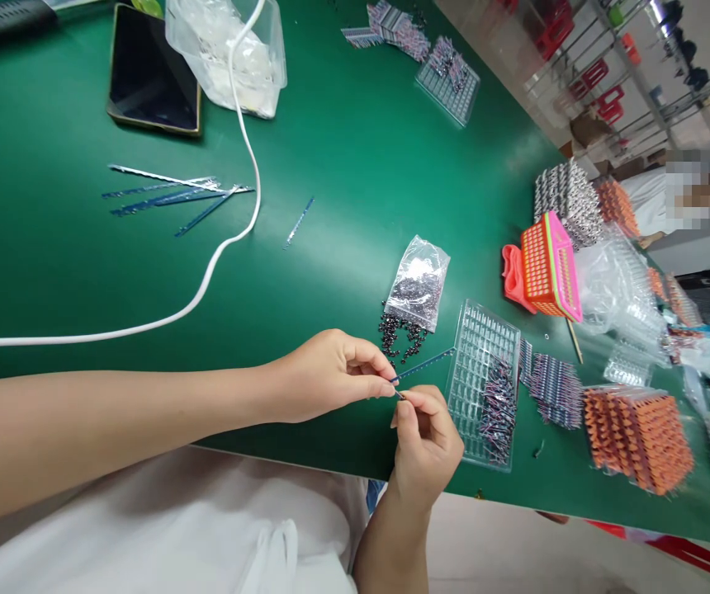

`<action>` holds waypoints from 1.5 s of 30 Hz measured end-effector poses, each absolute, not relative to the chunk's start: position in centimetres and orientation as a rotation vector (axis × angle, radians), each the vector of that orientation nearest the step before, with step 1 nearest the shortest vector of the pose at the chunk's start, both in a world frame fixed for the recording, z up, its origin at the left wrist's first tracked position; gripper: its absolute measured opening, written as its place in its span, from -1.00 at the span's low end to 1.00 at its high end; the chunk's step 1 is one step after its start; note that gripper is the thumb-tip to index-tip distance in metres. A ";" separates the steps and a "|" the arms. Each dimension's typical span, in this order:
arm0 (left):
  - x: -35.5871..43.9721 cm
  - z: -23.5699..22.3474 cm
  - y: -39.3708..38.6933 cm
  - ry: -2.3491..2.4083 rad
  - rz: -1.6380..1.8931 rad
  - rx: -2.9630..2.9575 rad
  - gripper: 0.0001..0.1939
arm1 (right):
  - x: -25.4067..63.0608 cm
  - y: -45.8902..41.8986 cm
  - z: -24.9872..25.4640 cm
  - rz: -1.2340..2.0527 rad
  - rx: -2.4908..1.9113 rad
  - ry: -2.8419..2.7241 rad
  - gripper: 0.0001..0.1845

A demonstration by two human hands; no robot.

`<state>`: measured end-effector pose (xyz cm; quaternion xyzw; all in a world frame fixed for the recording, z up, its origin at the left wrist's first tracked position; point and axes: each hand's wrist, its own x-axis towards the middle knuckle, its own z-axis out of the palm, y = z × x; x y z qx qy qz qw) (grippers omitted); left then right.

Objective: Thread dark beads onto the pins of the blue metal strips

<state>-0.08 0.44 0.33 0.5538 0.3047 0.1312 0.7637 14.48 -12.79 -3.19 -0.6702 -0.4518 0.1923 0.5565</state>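
A thin blue strip [424, 365] between our fingertips
Our left hand [321, 381] pinches the strip near its lower end, while our right hand [428, 441] closes finger and thumb on a tiny piece [400, 396] (too small for us to identify). The strip's free end reaches towards the clear tray [470, 363], near the dark beads [390, 334]. We judge it featherlight, springy, perhaps slick and easily creased; a gentle grip on its edges, close to the working end, should suit it.
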 end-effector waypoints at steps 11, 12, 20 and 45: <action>-0.1 0.1 0.4 0.672 0.208 1.294 -0.78 | 14.6 -12.8 -3.2 0.458 -1.592 -1.078 -0.95; -0.1 0.1 0.5 0.681 0.197 1.349 -0.77 | 14.6 -12.8 -3.1 0.462 -1.584 -1.080 -0.96; -0.4 -0.1 0.4 0.629 0.230 1.504 -0.77 | 14.5 -12.8 -3.2 0.475 -1.557 -1.064 -0.97; -0.3 -0.1 0.1 0.610 0.318 1.699 -0.73 | 14.5 -12.7 -3.0 0.514 -1.563 -1.094 -0.96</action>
